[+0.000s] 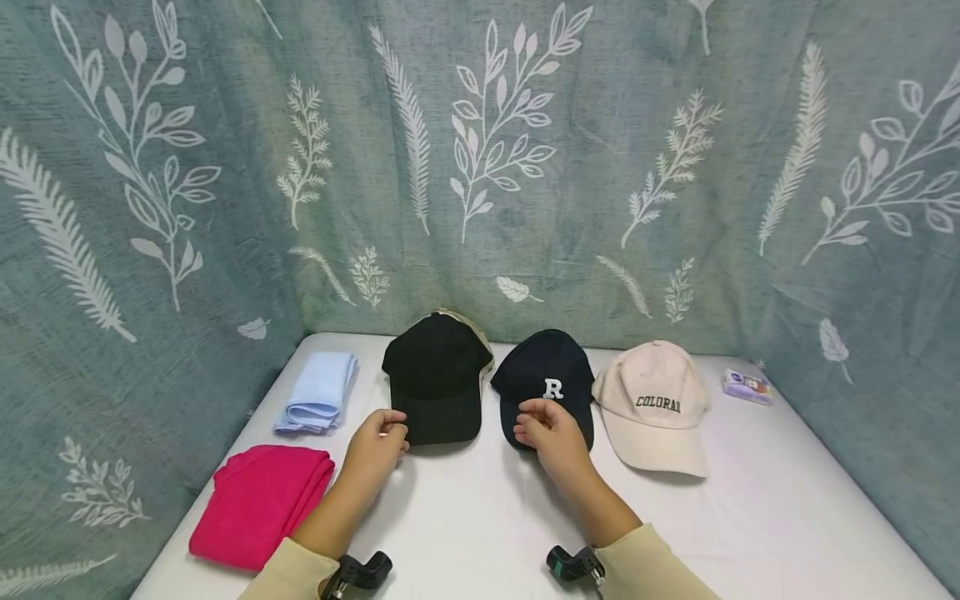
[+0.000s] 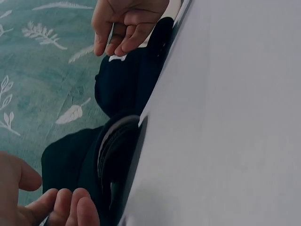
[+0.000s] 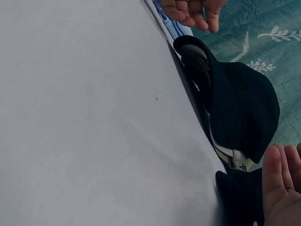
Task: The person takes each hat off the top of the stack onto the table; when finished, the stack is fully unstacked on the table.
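A black cap [image 1: 438, 379] stands on the white table with the beige edge of another cap [image 1: 480, 333] showing behind it. My left hand [image 1: 378, 442] is beside its brim, fingers loosely bent and holding nothing; the left wrist view shows a gap between thumb and fingers. To the right is a navy cap [image 1: 543, 358] with a white letter R. My right hand [image 1: 555, 433] hovers in front of its brim, covering part of it, and holds nothing. In the right wrist view the fingers of this hand [image 3: 282, 188] look fairly straight. Beside the navy cap sits a cream cap [image 1: 656, 400] with dark lettering.
Folded light-blue cloth [image 1: 321, 392] lies at the back left, with a folded pink cloth [image 1: 262, 504] nearer me. A small purple-and-white packet [image 1: 747, 387] is at the far right. Patterned green curtain [image 1: 480, 167] surrounds the back and sides of the white table [image 1: 465, 533].
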Demonstrator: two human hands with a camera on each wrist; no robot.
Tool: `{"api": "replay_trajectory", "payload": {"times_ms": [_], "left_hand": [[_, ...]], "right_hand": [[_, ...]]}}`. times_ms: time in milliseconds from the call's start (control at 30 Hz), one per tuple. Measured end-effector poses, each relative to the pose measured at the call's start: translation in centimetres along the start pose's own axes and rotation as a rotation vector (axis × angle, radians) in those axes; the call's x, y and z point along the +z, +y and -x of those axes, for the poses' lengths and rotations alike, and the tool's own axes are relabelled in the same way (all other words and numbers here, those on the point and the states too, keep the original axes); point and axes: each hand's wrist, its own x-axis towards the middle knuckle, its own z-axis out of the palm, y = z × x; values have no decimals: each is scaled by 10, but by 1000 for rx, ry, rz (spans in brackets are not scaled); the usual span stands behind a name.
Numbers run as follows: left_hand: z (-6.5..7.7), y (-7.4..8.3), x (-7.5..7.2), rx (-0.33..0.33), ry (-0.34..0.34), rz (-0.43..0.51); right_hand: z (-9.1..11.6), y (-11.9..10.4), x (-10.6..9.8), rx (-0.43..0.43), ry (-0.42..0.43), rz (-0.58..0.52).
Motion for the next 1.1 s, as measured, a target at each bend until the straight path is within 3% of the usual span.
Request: {"api": "replay_trajectory", "payload": {"times_ms": [167,400,667,867,1100], "left_hand": [[-2,-7,-9,-77,32,48],[0,-9,-8,-183,13,170],[-7,-13,-5,-205,1,230],[-9,-16,-4,-219,-17,278],[-10,-20,0,-202,-40,287]], "right_hand": [[-8,-2,13,-5,16,37],[-24,-1,32,-23,65,69],[-38,1,54,-60,107,33],[-46,6,68,-48,127,105],[-56,11,76,-53,205,107]]}}
